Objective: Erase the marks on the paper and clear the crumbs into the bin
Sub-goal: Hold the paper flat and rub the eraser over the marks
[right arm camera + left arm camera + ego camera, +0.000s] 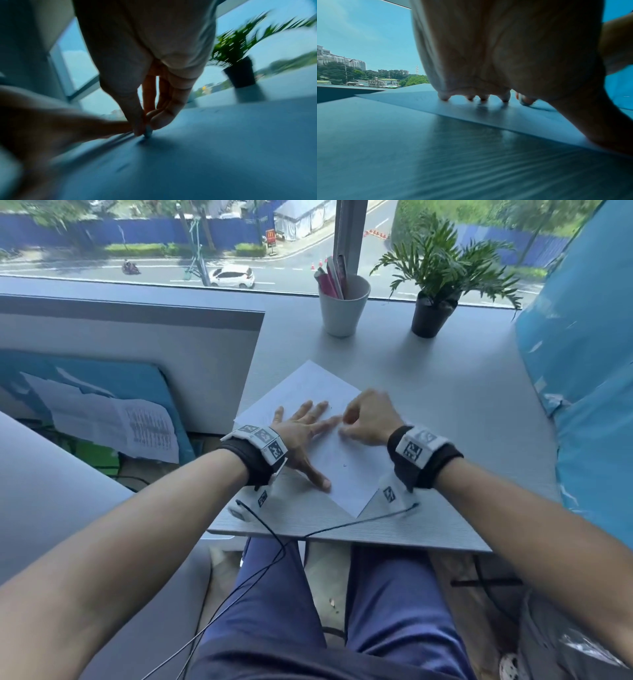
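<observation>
A white sheet of paper (pixel 308 386) lies askew on the grey table (pixel 462 422). My left hand (pixel 308 429) rests flat on it with fingers spread, fingertips (pixel 444 97) pressing the sheet (pixel 471 112). Just to its right, my right hand (pixel 342 424) pinches a small eraser (pixel 148 132) between thumb and fingers, its tip touching the paper (pixel 223 142) beside the left index finger. The eraser (pixel 524 103) also shows past the left palm. A small dark mark (pixel 345 465) sits on the sheet nearer me. The right wrist view is motion-blurred.
A white cup of pens (pixel 343 309) and a potted plant (pixel 433 316) stand at the back by the window. A blue plastic sheet (pixel 589 371) borders the right side and a grey partition (pixel 137 364) the left. A grey lined container (pixel 565 642) sits on the floor, lower right.
</observation>
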Demonstrator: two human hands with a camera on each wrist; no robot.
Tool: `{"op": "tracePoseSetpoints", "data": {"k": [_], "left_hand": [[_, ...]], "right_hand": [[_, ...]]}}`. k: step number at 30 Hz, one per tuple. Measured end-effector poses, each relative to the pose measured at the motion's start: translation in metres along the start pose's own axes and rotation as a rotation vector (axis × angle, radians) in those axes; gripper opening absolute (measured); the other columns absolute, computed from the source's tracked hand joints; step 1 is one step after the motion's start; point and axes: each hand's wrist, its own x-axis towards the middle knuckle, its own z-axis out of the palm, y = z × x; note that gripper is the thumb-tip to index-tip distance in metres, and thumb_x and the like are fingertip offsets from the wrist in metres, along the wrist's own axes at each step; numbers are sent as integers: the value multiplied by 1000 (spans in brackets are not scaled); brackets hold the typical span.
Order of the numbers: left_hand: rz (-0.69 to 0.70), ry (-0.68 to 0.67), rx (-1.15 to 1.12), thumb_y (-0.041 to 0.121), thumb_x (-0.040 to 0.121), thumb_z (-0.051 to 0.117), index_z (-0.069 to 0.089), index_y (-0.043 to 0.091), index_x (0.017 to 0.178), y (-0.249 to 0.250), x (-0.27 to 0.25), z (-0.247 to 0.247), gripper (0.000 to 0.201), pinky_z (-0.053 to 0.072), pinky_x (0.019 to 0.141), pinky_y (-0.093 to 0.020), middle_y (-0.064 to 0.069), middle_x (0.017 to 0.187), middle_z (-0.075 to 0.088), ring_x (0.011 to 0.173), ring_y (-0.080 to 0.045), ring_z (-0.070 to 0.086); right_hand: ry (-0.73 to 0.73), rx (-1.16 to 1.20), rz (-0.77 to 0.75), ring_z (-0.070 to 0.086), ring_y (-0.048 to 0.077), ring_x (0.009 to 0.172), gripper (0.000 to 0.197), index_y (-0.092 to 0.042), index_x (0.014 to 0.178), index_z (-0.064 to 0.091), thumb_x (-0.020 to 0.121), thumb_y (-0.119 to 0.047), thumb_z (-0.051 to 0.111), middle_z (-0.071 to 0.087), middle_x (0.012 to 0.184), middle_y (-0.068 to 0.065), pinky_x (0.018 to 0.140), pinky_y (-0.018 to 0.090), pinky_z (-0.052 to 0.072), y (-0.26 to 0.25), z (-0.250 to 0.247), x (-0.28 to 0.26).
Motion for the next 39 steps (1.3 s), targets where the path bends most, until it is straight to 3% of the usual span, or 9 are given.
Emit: {"op": "tracePoseSetpoints", "data": {"k": [4,9,14,19,21,25,30,35,39], "left_hand": [[9,-12,3,90,34,70,-12,48,151,-1,-1,1,149,-17,112,-64,13,159,-30,145,-13,-32],[-5,-3,-1,89,35,72,-13,50,151,1,1,-1,148,-18,111,-66,12,159,-29,145,-15,-31],[1,-15,18,90,36,70,-15,48,151,1,0,1,148,-17,111,-65,12,158,-32,145,-15,-31],[-13,-6,-2,90,35,71,-11,48,152,2,1,-1,148,-17,111,-66,11,160,-28,146,-17,-30],[-16,-10,3,89,37,71,-12,47,152,2,2,-1,149,-16,111,-67,11,159,-30,145,-17,-31],[-4,-17,13,91,34,70,-14,48,151,1,0,1,150,-16,111,-66,12,158,-32,145,-16,-31],[-10,-10,-4,89,36,72,-12,51,151,1,0,-1,147,-17,111,-65,12,159,-29,145,-16,-30],[10,-24,14,92,34,68,-15,49,150,-1,0,1,150,-16,112,-65,14,158,-33,144,-14,-33],[6,-23,-4,89,36,71,-12,51,151,0,-1,-1,147,-18,111,-64,12,159,-30,145,-16,-31]], "right_hand": [[-128,54,-52,58,-5,49,8,-14,76,80,69,-18,78,75,72,0,53,8,46,-5,8,-13],[58,29,73,63,7,64,13,-11,80,80,70,-18,77,75,77,3,70,17,48,12,-11,12],[-185,100,-55,56,-4,46,3,-13,72,79,69,-13,78,66,57,-10,52,8,45,-10,10,-26],[56,108,129,60,3,52,11,-14,75,80,66,-19,79,64,51,-10,60,16,49,14,-15,15],[-8,42,21,65,7,63,10,-12,75,79,68,-18,77,71,65,-4,67,19,53,0,1,-2],[-213,45,-82,55,-11,46,6,-14,75,79,70,-18,80,67,61,-9,56,7,45,-11,10,-27],[15,78,82,59,0,54,11,-15,77,80,68,-21,81,65,55,-10,65,17,50,14,-14,7],[-231,34,-79,55,-10,46,2,-18,72,79,69,-18,79,64,55,-12,54,6,43,-8,6,-29],[0,89,97,58,-6,46,14,-13,79,80,66,-19,81,65,57,-9,66,21,55,14,-21,12]]}}
